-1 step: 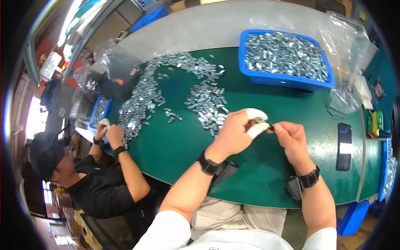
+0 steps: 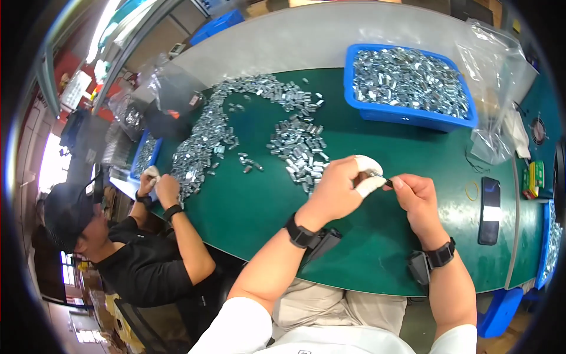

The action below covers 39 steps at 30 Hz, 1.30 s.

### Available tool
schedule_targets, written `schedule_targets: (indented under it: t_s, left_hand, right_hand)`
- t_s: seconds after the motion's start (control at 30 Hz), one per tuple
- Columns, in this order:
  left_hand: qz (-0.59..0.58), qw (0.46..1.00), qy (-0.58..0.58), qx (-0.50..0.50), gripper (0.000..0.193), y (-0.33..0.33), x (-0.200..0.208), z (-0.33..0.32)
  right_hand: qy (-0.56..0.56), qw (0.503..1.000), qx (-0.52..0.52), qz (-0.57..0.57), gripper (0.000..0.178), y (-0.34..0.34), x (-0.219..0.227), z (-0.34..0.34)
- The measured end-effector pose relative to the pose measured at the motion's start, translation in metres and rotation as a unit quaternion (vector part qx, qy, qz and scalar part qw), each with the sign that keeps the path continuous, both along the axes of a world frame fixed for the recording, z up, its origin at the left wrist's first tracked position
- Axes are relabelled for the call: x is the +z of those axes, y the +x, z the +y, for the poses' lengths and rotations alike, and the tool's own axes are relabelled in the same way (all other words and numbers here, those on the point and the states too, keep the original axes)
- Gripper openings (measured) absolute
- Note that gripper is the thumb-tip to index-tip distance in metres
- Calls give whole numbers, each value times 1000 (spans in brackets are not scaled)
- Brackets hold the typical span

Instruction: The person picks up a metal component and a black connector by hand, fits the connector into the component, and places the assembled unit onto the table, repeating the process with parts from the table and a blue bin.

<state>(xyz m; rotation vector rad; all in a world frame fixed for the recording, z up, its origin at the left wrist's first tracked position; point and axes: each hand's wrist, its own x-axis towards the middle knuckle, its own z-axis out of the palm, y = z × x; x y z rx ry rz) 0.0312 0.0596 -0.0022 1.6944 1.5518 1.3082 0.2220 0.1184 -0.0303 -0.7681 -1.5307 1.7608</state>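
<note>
My left hand (image 2: 345, 187), with white covers on its thumb and forefinger, pinches a small shiny metal piece (image 2: 372, 173). Close beside it, my right hand (image 2: 414, 197) is closed on a thin dark stick-like tool (image 2: 388, 183), whose tip points at the metal piece; whether they touch is too small to tell. Left of my hands, a loose pile of small silvery metal pieces (image 2: 299, 147) lies on the green table (image 2: 236, 221). A larger curved heap of the same pieces (image 2: 203, 133) spreads farther left.
A blue bin (image 2: 407, 118) full of metal pieces stands at the back right, beside a clear plastic bag (image 2: 492, 76). A phone (image 2: 489, 212) and a rubber band (image 2: 471, 190) lie to the right. At the left, a co-worker (image 2: 141, 253) handles something at the table edge.
The whole view has shifted slightly, so the table and bin sit a little farther right. Both hands stay close together; the metal piece now shows more clearly between my left fingertips.
</note>
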Motion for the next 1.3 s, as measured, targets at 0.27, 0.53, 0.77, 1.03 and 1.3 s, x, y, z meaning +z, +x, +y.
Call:
schedule_targets:
  t_s: [0.27, 0.53, 0.77, 1.03, 1.3]
  left_hand:
    - [103, 994, -41, -2, 15, -4, -3, 2]
    - [-182, 978, -55, 91, 10, 15, 10, 40]
    - [-255, 966, 23, 34, 19, 16, 79, 148]
    - [-129, 981, -86, 113, 22, 22, 36, 84]
    - [226, 964, -137, 33, 22, 9, 8, 20]
  right_hand:
    - [110, 992, -57, -5, 21, -7, -6, -2]
    - [51, 994, -98, -1, 20, 10, -2, 24]
    - [62, 996, -70, -3, 21, 19, -2, 26]
    - [31, 998, -60, -13, 22, 33, -5, 39]
    - [61, 997, -47, -21, 22, 23, -10, 33]
